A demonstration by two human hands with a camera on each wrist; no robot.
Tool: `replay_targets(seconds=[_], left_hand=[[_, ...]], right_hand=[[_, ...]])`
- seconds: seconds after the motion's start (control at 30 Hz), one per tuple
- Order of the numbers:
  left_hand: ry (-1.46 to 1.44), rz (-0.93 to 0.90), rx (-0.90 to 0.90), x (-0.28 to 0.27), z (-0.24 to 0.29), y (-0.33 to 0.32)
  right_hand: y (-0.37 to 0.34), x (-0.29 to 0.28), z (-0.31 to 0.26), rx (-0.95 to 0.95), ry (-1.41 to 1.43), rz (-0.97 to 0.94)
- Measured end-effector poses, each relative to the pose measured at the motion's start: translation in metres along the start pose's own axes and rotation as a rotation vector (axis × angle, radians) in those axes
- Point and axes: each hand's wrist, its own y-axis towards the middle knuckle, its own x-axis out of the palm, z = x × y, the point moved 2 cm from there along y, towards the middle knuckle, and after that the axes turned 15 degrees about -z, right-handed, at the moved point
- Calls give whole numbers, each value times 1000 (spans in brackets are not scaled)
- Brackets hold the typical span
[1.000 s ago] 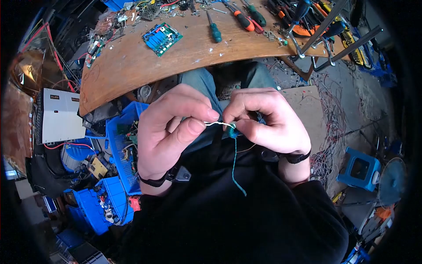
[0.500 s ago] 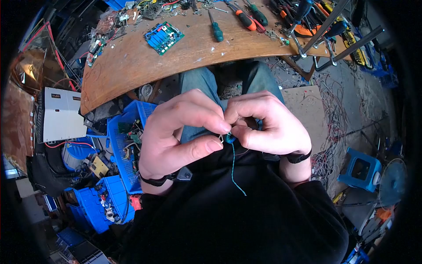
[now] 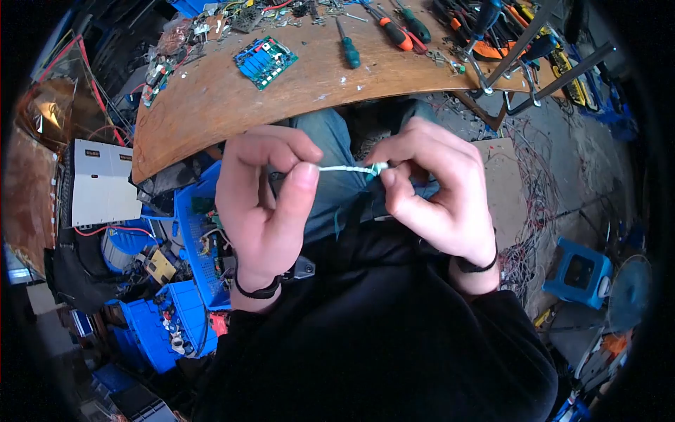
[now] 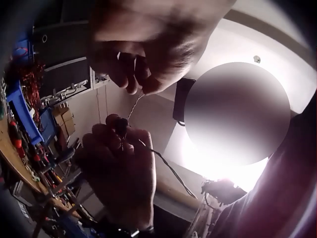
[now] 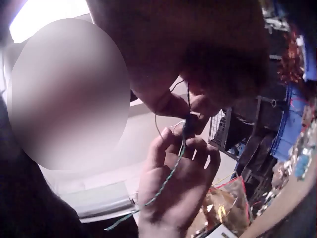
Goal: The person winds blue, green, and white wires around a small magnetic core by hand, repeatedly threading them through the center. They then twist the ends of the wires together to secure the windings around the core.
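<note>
The left hand (image 3: 264, 200) pinches one end of a white twisted wire (image 3: 344, 169) between its thumb and finger. The right hand (image 3: 443, 188) pinches a small green coil (image 3: 377, 171) with its thumb and fingers. The white wire goes straight from the left hand's fingertips to the coil in the right hand. So the wire and the coil are both between the two hands, up over the person's lap. A loose green wire (image 3: 336, 222) hangs down in the space between the hands.

The desk (image 3: 204, 137) is ahead of both hands. On it, ahead of the left hand, lies a green and blue circuit board (image 3: 266, 62). A green screwdriver (image 3: 350, 54) lies ahead of the gap between the hands. A tool with an orange and black handle (image 3: 397, 35) is ahead of the right hand, a bit to its left.

A blue basket (image 3: 200, 246) with parts inside sits just left of the left hand. A white box (image 3: 102, 184) is farther left. Off to the right of the right hand, lots of thin wires (image 3: 541, 183) lie on the floor.
</note>
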Motion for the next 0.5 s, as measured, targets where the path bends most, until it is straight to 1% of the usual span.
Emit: replay_targets(seconds=[0.07,0.1,0.13,0.2,0.23,0.3,0.37,0.5], left_hand=[[89,23,-15,0,-5,1],[111,18,15,0,-6,2],[116,19,16,0,-6,2],[176,41,20,0,-6,1],[228,59,36,0,-7,3],[268,69,32,0,-11,2],[352,115,39,4,-13,4],[443,101,33,4,-20,2]], right_hand=[[-1,1,-5,-75,-315,212],[-2,0,-6,-84,-383,201],[-2,0,-6,-88,-381,202],[-1,1,-9,-94,-516,242],[0,3,-9,-99,-513,241],[2,8,-7,-92,-509,304],[3,11,-3,-79,-504,296],[5,15,2,-65,-500,301]])
